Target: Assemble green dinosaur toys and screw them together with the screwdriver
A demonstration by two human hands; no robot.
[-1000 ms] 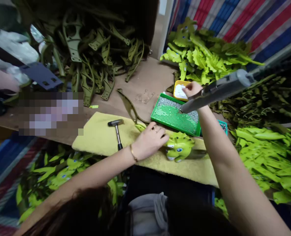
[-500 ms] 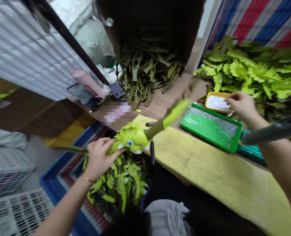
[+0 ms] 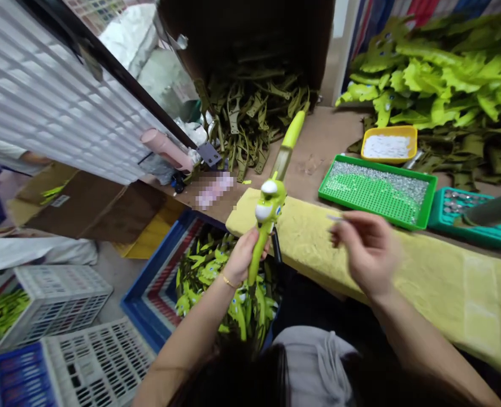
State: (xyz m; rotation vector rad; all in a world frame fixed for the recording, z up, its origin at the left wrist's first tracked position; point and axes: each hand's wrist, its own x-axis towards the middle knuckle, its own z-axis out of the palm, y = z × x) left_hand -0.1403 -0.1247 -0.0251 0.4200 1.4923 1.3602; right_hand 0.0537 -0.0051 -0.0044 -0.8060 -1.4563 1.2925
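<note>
My left hand (image 3: 245, 253) is wrapped round the lower end of a long lime-green dinosaur toy (image 3: 271, 203) with white patches, a blue eye and an olive section below its green tip. The toy is tilted upward over the edge of the yellow padded board (image 3: 313, 232). Above that board, to the toy's right, my right hand (image 3: 371, 251) pinches a small thin white piece (image 3: 334, 218), too small to identify surely. A yellow tray (image 3: 388, 160) of small white pieces stands behind, beside a green tray (image 3: 330, 195) of small shiny metal parts.
Olive parts (image 3: 250, 124) spill from a dark box at the back. Lime-green parts (image 3: 440, 73) are heaped at right, near a teal tray (image 3: 500, 240) and a grey bar (image 3: 496, 212). Below left, a blue-rimmed bin (image 3: 152, 277) holds similar toys; white crates (image 3: 101, 362) stand beside it.
My right hand has come away from the yellow tray toward the toy, carrying a small white piece. The toy has turned more upright in my left hand, and the view has shifted.
</note>
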